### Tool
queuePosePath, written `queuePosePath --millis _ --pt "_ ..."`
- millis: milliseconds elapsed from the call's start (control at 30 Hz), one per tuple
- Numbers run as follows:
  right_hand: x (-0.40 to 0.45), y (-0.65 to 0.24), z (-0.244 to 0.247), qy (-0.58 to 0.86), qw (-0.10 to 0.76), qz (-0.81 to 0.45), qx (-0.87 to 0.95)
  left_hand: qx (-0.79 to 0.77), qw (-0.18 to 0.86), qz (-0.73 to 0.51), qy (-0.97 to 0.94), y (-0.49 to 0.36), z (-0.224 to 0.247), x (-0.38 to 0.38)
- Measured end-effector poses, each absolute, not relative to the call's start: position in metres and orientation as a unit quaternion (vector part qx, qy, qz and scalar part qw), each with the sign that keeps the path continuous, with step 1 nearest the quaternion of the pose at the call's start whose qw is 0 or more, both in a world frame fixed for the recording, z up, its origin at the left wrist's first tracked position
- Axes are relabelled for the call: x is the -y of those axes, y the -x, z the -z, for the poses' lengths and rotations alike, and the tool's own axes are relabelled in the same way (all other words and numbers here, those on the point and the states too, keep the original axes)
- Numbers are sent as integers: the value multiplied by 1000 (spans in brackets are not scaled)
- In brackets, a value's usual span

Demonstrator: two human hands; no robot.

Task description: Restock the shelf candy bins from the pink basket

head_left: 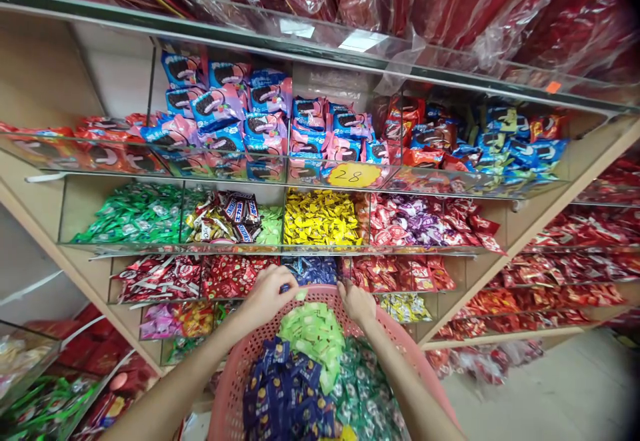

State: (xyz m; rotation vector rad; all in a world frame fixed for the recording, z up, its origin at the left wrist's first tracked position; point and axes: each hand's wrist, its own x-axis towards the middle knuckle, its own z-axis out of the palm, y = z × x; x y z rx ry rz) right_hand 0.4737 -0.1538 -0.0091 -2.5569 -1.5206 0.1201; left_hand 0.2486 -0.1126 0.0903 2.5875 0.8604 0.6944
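A pink perforated basket [227, 388] holds dark blue wrapped candies [285, 394], light green ones [313, 338] and dark green ones [367, 388], with a bit of yellow at the bottom. My left hand [267, 294] is at the basket's far rim, fingers curled together near a small light green piece; whether it grips anything is too small to tell. My right hand [357, 302] is closed on the far rim, right of centre. Just beyond both hands lies a shelf compartment of blue packets [310, 270].
Glass-fronted shelves [250, 250] hold green candies [137, 214], yellow candies [323, 218], red packets [160, 278] and blue-pink cookie packs [220, 108]. A yellow tag [354, 174] reads 28. More shelves of red packets [565, 261] stand right, above a tiled floor [540, 394].
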Motion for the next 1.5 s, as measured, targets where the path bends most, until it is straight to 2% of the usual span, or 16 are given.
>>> queuePosePath --millis 233,533,900,1300,1500 --pt "154 -474 9 854 81 -32 514 -276 145 -160 -937 -282 -33 108" --pt "157 -476 7 859 86 -26 504 -153 115 -194 -962 -302 -13 115" --pt "155 -478 7 857 93 -21 507 -107 98 -197 -970 -305 -1 118" --pt "151 -477 7 854 92 -7 512 -20 -61 -188 -980 -300 12 114" --pt "150 -476 5 853 83 -2 515 -22 -96 -191 -977 -299 20 110"
